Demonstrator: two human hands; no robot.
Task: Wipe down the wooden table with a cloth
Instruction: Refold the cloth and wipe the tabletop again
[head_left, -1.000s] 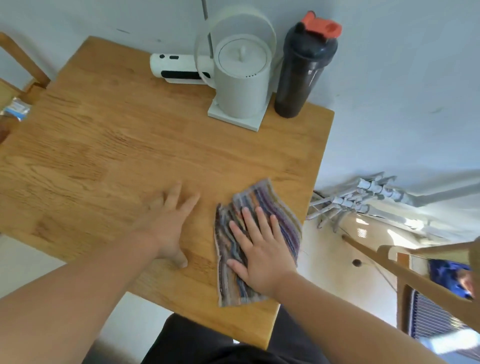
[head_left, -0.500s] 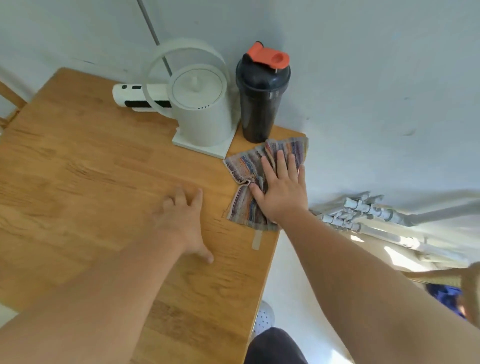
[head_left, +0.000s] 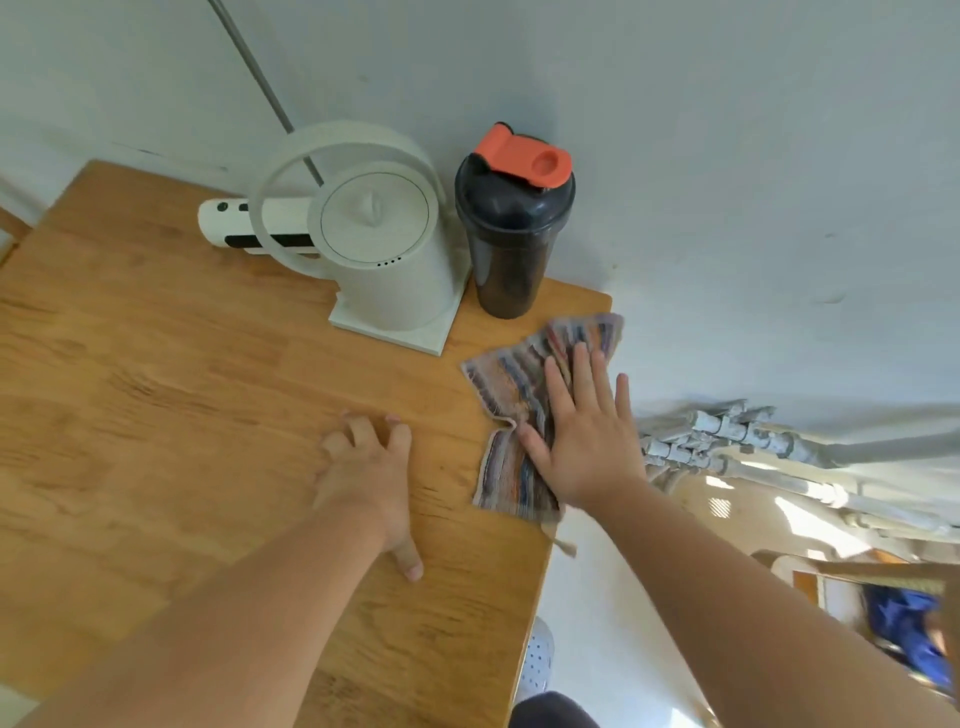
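A striped multicoloured cloth (head_left: 511, 400) lies on the wooden table (head_left: 156, 415) at its far right corner, partly hanging over the right edge. My right hand (head_left: 587, 441) presses flat on the cloth with straight, spread fingers. My left hand (head_left: 371, 467) rests on the bare wood just left of the cloth, its fingertips bent against the surface and its thumb pointing back toward me; it holds nothing.
A white electric kettle (head_left: 384, 260) on its base and a black shaker bottle (head_left: 511, 234) with an orange lid stand at the back by the wall, just beyond the cloth. A white cylindrical device (head_left: 234, 234) lies behind the kettle. Grey pipes (head_left: 727, 441) run below the table's right edge.
My right hand slid the cloth from the near right part of the table away to the far right corner beside the bottle. My left hand stayed resting on the wood.
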